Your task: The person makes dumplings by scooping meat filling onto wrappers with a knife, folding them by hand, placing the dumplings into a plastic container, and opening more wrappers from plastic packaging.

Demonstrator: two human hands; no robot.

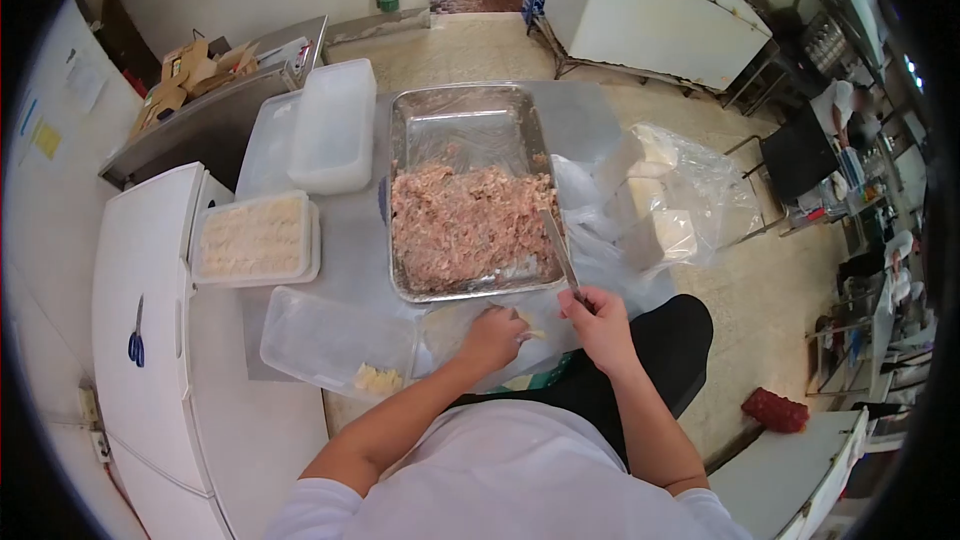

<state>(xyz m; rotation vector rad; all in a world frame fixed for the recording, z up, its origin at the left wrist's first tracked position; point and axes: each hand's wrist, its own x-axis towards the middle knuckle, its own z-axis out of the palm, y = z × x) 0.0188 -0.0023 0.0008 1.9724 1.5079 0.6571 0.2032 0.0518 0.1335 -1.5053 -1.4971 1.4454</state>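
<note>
My right hand [597, 325] is closed around the handle of a flat metal knife [560, 252], whose blade points up over the right edge of the meat tray. Minced meat filling [470, 215] covers the near and middle part of the steel tray [465, 90]. Just below the tray's near edge, my left hand [495, 338] has its fingers curled in on a pale dough wrapper [533, 335], mostly hidden by the fingers. Left of that hand lies a clear plastic container [320, 335] with a few pale dumplings [379, 378] in its near corner.
A container packed with pale dumplings [255, 237] sits at the table's left. Behind it are translucent plastic boxes [335, 130]. Plastic bags with pale wrapper stacks [665, 200] lie on the right. A white freezer [150, 250] adjoins the left side, with blue-handled scissors [137, 340] on it.
</note>
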